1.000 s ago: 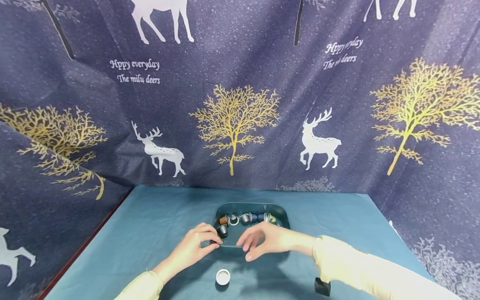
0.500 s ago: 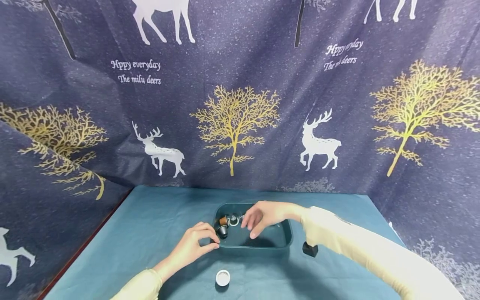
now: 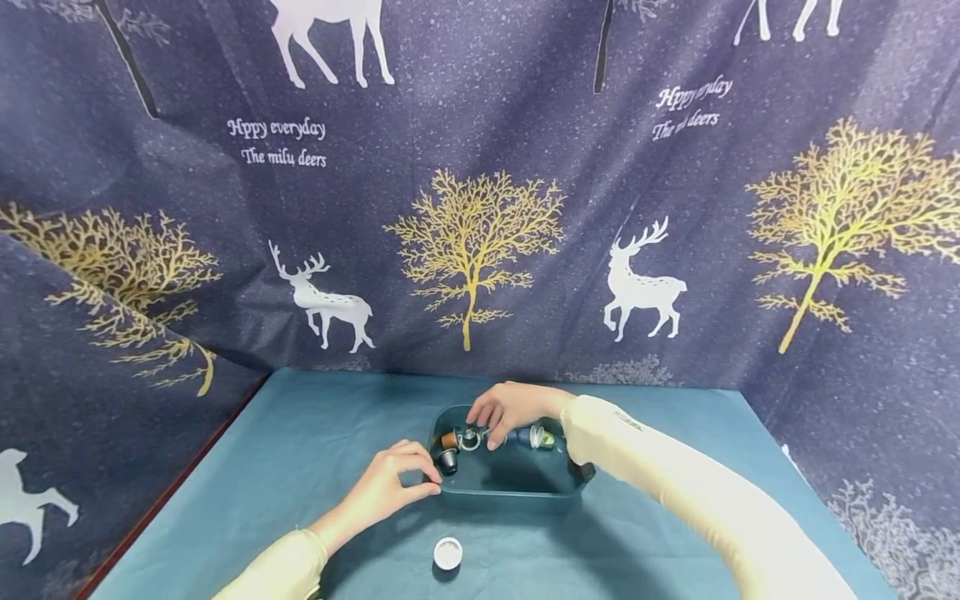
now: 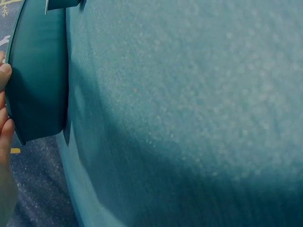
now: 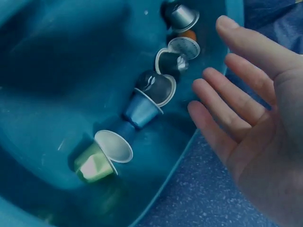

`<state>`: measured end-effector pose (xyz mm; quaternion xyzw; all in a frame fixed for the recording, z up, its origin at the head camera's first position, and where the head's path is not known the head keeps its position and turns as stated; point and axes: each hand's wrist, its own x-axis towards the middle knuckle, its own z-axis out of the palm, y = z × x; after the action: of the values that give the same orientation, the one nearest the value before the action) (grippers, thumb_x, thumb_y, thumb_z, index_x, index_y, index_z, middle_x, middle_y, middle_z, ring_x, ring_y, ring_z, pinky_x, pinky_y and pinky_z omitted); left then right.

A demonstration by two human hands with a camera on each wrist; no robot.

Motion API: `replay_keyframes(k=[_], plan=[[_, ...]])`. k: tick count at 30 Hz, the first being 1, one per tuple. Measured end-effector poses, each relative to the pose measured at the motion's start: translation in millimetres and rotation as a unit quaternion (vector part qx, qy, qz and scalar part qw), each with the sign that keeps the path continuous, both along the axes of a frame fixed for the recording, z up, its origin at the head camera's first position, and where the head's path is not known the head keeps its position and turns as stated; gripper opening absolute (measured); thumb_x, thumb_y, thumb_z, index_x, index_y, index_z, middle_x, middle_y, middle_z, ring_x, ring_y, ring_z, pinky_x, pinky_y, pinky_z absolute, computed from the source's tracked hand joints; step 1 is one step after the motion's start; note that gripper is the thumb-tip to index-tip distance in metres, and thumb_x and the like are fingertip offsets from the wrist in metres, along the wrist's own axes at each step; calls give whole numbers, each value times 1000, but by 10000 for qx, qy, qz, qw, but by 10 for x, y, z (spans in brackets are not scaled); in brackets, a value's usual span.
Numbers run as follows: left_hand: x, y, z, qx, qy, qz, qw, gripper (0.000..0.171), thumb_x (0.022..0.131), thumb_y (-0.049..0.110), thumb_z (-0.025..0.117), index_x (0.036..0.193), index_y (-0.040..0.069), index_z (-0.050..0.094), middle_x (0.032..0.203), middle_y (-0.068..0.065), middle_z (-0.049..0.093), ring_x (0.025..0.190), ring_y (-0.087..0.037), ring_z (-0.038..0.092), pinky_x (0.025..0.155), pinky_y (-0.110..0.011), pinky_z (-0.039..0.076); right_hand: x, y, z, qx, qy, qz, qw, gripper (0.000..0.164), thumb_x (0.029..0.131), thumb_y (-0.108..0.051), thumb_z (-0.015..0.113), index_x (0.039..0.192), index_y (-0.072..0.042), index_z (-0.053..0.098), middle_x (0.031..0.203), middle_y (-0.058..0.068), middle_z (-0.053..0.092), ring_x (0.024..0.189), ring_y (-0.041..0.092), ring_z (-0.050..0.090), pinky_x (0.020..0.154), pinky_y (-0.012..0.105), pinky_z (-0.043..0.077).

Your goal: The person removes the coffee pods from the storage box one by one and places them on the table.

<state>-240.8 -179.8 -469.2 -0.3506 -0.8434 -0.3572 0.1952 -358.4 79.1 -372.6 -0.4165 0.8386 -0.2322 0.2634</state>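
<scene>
A teal plastic bin (image 3: 517,503) holds several coffee capsules along its far side and left end. At its near left corner, my left hand (image 3: 390,483) pinches the rim; the left wrist view shows the thumb (image 4: 4,74) against the outer wall. My right hand (image 3: 516,407) hovers over the far rim, fingers relaxed and holding nothing. Below it in the right wrist view lie a blue capsule (image 5: 142,109), a dark grey capsule (image 5: 158,87) and a green capsule (image 5: 94,163). Closer to the left hand are an orange-brown capsule (image 3: 449,441) and a black capsule (image 3: 447,462).
One capsule with a white top (image 3: 447,553) stands alone on the teal tablecloth (image 3: 360,567) in front of the bin. Behind the table hangs a dark cloth (image 3: 420,125) printed with deer and trees.
My right hand has moved from the bin's near side back across it to the far rim. The left hand has stayed at the near left corner.
</scene>
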Motion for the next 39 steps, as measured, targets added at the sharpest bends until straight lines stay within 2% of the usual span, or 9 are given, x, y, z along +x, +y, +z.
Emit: replay_keyframes(k=[6,14,21,29,39], plan=[[3,0,-3,-10,-146,12,9999,14,76,19,85,86,23,76,88,18,66,87,-1,57,79,-25,51,-62,-124,-102,65,171,-226,9996,57,81,-12,81,134,-9,60,131,17,64,117,32,65,92,33,55],[-5,-9,45,-91,-120,-14,9999,13,76,19,85,85,22,76,86,17,65,86,-2,56,78,-24,50,-96,-270,-290,143,588,-451,9971,54,77,-12,84,128,-10,65,124,13,69,112,26,68,93,33,55],[-9,-8,38,-125,-166,8,9998,11,77,24,84,85,23,76,87,18,65,86,-1,56,79,-25,50,-93,-359,-403,304,969,-334,9943,46,78,-12,84,121,-9,69,120,10,71,106,21,70,88,25,55],[-6,-2,34,-104,-172,21,9998,12,77,22,84,85,23,76,86,18,65,86,-1,56,79,-25,50,-137,-375,-487,363,1100,-207,9931,33,77,-10,85,109,-13,75,109,4,75,92,10,71,77,19,55],[-8,2,23,-32,-126,-24,9999,17,75,15,86,85,24,76,85,17,65,85,-1,55,78,-24,50,-169,-363,-505,241,1170,-16,9928,23,78,-9,83,99,-17,76,100,3,75,85,7,71,76,19,54]])
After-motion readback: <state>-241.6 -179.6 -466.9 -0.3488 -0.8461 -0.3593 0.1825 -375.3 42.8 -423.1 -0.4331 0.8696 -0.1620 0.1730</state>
